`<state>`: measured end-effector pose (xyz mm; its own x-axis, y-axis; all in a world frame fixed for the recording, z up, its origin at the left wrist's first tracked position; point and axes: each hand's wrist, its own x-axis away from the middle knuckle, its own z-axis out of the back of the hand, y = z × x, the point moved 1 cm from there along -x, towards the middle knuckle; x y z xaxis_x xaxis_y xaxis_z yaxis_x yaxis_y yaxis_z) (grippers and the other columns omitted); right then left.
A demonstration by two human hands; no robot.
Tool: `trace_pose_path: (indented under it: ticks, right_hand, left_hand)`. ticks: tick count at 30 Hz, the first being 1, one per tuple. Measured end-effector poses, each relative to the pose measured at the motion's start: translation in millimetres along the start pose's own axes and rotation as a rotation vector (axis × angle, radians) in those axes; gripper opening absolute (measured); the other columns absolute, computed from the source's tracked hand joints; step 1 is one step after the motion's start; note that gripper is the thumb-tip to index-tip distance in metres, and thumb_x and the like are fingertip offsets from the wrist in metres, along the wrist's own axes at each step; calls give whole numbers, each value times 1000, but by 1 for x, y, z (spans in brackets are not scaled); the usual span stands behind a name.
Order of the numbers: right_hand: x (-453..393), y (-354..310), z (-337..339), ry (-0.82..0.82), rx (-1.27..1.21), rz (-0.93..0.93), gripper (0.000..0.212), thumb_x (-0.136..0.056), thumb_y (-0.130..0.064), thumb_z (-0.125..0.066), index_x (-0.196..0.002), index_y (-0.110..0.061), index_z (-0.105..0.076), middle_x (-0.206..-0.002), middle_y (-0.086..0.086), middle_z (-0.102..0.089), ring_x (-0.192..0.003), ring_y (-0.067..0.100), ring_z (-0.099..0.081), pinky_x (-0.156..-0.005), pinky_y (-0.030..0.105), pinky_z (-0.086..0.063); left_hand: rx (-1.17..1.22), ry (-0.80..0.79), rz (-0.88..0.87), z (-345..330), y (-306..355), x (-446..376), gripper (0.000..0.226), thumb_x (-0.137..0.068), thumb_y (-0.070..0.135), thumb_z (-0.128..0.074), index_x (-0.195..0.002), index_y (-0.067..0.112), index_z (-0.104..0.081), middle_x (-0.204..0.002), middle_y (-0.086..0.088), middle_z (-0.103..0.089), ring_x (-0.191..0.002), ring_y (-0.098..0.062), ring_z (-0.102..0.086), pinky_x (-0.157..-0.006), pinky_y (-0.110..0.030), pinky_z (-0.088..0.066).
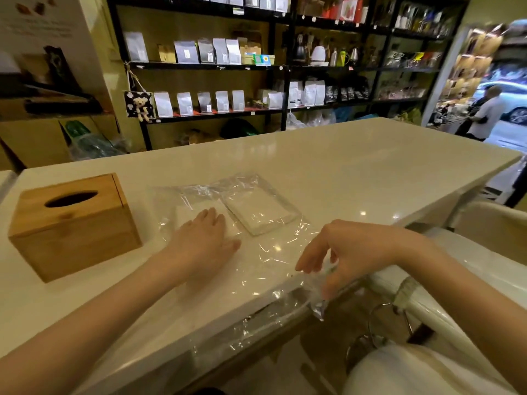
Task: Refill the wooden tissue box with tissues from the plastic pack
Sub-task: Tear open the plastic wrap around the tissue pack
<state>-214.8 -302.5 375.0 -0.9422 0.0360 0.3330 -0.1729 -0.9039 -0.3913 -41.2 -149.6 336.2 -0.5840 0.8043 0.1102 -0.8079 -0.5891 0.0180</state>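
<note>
One head view over a white counter (356,166). The clear plastic pack (265,252) is hard to trace: its film shows mainly as glints, and its near end hangs crumpled over the counter edge, outline lost against the dark floor. Its long axis runs from far left to near right. Two white tissue stacks lie under the film, one flat beneath the left hand (204,240), one (259,212) just beside it to the right, its corners skewed to the counter edge; their thickness cannot be judged. One wooden tissue box (74,223) stands upright at the left, well apart from the pack, its oval slot facing up; its contents are hidden. The left hand lies open, palm down, fingers spread. The right hand (342,252) pinches the film's near end between thumb and fingertips. Background shelves (228,67) are blurred.
</note>
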Motion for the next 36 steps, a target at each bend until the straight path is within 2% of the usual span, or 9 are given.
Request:
trace_pose_path:
  ticks: [3, 7, 10, 14, 17, 24, 31, 33, 36]
  right_hand:
    - [6, 1, 6, -9, -136, 3, 35, -72, -28, -76, -106, -23, -68, -103, -6, -73, -91, 0, -66, -78, 12, -51]
    - [-7, 4, 19, 248, -284, 45, 14, -83, -18, -65, -96, -16, -71, -93, 4, -74, -76, 5, -68, -74, 23, -56]
    - [-34, 12, 19, 433, -158, -8, 29, -89, -21, -57, -118, -20, -61, -120, 1, -65, -99, 5, -61, -92, 28, -50]
    - [-74, 15, 6, 311, -45, -76, 54, -95, -31, -44, -144, -21, -25, -155, 1, -23, -141, 19, -22, -113, 33, -18]
    - [-98, 17, -3, 249, -26, -110, 60, -96, -37, -38, -147, -17, -12, -158, 4, -6, -145, 16, -2, -116, 32, -5]
    - [-136, 17, 0, 257, 3, -67, 59, -98, -37, -29, -147, -14, -5, -158, 6, 4, -145, 16, 7, -116, 30, 1]
    - [-169, 18, 8, 280, 52, -7, 57, -99, -37, -25, -147, -13, -7, -158, 8, 2, -145, 17, 5, -115, 28, 0]
    - [-174, 19, 13, 277, 69, -7, 55, -98, -38, -30, -145, -12, -19, -156, 7, -15, -145, 21, -8, -115, 32, -11]
    - [-181, 14, 27, 274, 30, -56, 50, -90, -45, -46, -128, -13, -41, -133, 5, -43, -131, 28, -37, -102, 38, -35]
  left_hand:
    - [24, 30, -12, -10, -5, 1, 70, -93, 48, -26, -146, 10, -3, -158, -9, 4, -145, -20, 3, -117, -36, -4]
    - [64, 91, -29, -19, -5, 5, 70, -93, 49, -23, -146, 11, 1, -157, -9, 8, -145, -20, 8, -117, -36, -2]
    - [92, 106, 4, -23, -4, 4, 70, -93, 51, -18, -146, 11, 4, -157, -10, 10, -145, -20, 11, -118, -37, 0]
    - [106, 83, 27, -26, -3, 3, 69, -93, 50, -14, -146, 11, 6, -157, -11, 10, -145, -21, 10, -118, -37, 2]
    - [116, 83, 28, -26, -7, 0, 67, -94, 49, -14, -146, 11, 4, -157, -10, 8, -145, -20, 9, -117, -36, 2]
    - [146, 56, 97, -19, -33, -22, 63, -94, 47, -14, -147, 14, 0, -158, -7, 7, -145, -17, 7, -118, -36, 2]
    - [184, 59, 138, -14, -56, -42, 62, -95, 46, -13, -147, 16, 0, -158, -6, 7, -145, -17, 8, -117, -36, 4]
    - [195, 67, 147, -14, -56, -44, 62, -95, 47, -15, -147, 17, 0, -158, -5, 7, -145, -17, 8, -116, -36, 4]
    - [332, 105, 140, -8, -55, -39, 63, -94, 47, -21, -147, 22, 3, -157, -1, 15, -145, -16, 8, -116, -33, 1]
